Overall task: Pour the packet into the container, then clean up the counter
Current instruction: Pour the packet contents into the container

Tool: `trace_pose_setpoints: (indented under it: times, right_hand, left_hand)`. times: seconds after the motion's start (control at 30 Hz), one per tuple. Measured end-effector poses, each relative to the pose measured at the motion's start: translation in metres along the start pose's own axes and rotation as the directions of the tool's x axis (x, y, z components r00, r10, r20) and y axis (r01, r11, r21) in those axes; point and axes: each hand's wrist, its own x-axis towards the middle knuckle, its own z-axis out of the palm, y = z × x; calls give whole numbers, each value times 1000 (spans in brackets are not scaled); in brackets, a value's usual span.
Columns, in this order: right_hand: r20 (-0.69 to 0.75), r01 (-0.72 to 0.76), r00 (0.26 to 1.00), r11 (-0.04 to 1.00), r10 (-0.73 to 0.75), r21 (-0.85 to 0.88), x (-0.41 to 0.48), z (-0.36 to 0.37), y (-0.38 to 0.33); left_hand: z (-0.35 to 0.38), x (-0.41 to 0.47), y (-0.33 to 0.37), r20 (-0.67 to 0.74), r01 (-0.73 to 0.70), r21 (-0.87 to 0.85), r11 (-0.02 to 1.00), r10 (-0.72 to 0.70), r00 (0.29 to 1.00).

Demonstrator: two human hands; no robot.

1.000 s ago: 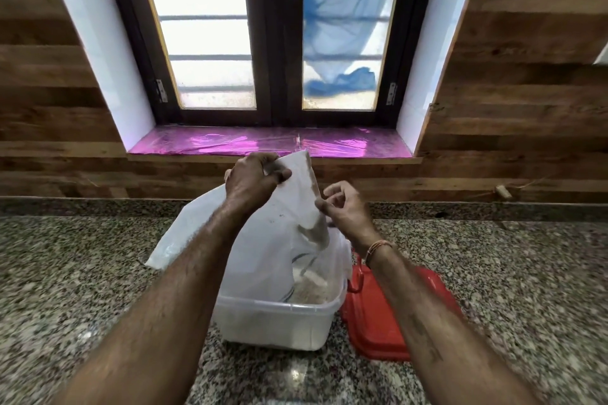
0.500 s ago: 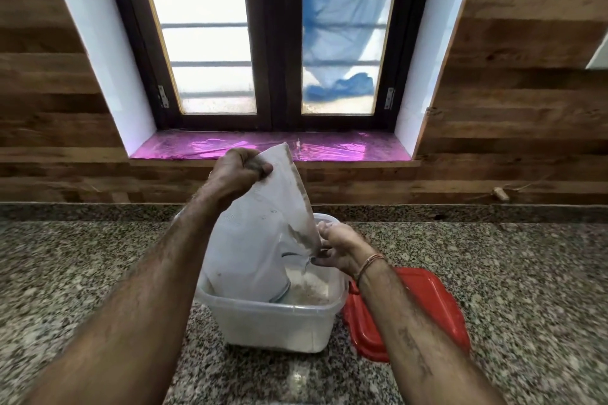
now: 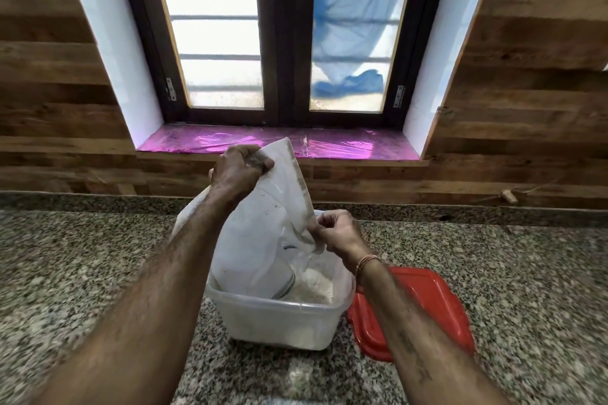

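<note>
A white plastic packet [image 3: 263, 233] hangs upended over a translucent white container [image 3: 279, 322] on the granite counter. Its mouth dips inside the container, and a heap of white powder [image 3: 312, 283] lies on the container's floor. My left hand [image 3: 238, 171] grips the packet's raised top corner. My right hand [image 3: 339, 233] pinches the packet's right edge low down, just above the container's rim.
A red lid [image 3: 424, 306] lies flat on the counter, touching the container's right side. The speckled granite counter [image 3: 98, 273] runs to a wooden wall [image 3: 526, 76]. A window with a pink foil-covered sill [image 3: 329, 145] is straight ahead.
The packet went from spread wide above the container to tipped steeply into it. My right hand slid down the packet's right edge toward the rim. My left hand stayed high.
</note>
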Motion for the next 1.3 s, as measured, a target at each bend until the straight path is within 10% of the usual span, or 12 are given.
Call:
trace_pose_setpoints:
  times: [0.13,0.4,0.67,0.83,1.3]
  right_hand:
    - [175,37,983,989,-62,143,0,-11,-21]
    - [74,129,988,983,-139,129,15,-31,-34]
    - [16,58,998,972,-63,226,21,-27,-24]
    - [58,-30,998,958,14,284,20,-25,-15]
    - [40,-105,994,937,97,334,14,-38,-7]
  left_hand:
    - [11,-3,1,22,-34,71,997,33,999]
    - [21,-17,9,-3,-114,195,974,116,993]
    - [48,-71,-36,-149,-385,584,714,562,814]
    - [77,-104,-69,107,-396,586,707,417,902]
    - [78,-112,-90,246,-375,488,788,289,925]
